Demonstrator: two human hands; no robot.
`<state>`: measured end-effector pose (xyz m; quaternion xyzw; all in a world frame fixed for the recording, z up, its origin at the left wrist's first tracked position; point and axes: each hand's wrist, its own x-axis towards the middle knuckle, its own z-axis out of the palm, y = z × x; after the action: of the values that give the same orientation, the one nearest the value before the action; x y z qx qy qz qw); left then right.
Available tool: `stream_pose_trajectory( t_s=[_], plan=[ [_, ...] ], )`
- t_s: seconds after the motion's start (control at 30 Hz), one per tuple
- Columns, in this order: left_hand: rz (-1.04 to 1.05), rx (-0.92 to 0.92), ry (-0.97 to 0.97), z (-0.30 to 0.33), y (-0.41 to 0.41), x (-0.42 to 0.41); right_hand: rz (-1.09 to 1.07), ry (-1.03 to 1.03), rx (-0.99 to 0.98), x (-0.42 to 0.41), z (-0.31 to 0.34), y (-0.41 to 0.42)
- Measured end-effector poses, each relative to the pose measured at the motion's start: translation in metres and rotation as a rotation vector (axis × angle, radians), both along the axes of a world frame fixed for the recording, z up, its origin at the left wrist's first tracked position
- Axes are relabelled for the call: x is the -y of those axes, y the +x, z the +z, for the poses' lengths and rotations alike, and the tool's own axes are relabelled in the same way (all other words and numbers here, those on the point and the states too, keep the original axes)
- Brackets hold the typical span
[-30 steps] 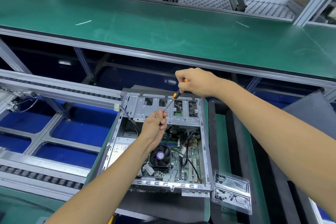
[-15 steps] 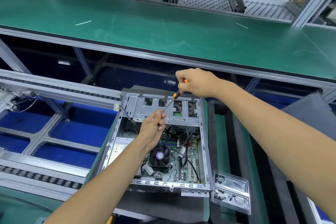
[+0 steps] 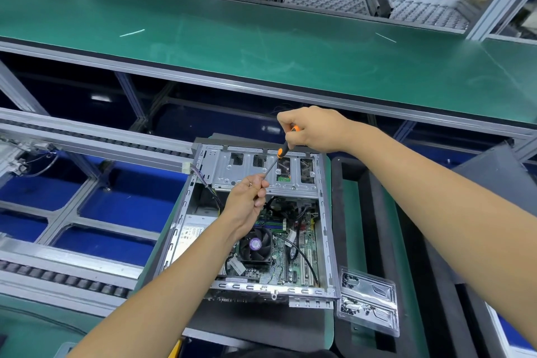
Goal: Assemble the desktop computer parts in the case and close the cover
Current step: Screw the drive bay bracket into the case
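lying on its side on a green mat, the open computer case shows its inside to the camera, cover off. the circuit board sits in the near half, with a black cooling fan on it and black cables looping beside the fan. a metal drive cage spans the far half of the case.

right hand: fingers curled round the orange and black handle of a screwdriver, held above the far edge of the case. the shaft slants down and toward the left hand.

left hand: above the near edge of the drive cage, thumb and fingertips pinched together at the tip of the screwdriver shaft. whether a screw sits between them cannot be told.

a clear plastic tray holding small dark screws lies just beside the near right corner of the case. a long green workbench runs across the far side.
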<state>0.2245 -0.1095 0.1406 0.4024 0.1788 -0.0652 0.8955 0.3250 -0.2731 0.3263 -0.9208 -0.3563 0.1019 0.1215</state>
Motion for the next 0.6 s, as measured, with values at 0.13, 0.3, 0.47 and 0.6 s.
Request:
stream_pose_trajectory(
  t_s=[0.13, 0.3, 0.47, 0.6],
  plan=[
    [-0.008, -0.064, -0.157, 0.005, -0.002, 0.002, 0.038, 0.006, 0.046, 0.002, -0.004, -0.003],
    [-0.022, -0.108, -0.267, 0.008, -0.003, 0.002, 0.077, -0.01, 0.091, 0.004, -0.003, -0.002],
    [-0.093, -0.099, -0.188, 0.01, -0.004, 0.003, 0.162, -0.076, 0.183, 0.003, -0.001, -0.008],
    [-0.062, -0.057, -0.195, 0.015, -0.002, 0.005, 0.154, -0.049, 0.224, 0.002, -0.005, -0.011]
  ],
)
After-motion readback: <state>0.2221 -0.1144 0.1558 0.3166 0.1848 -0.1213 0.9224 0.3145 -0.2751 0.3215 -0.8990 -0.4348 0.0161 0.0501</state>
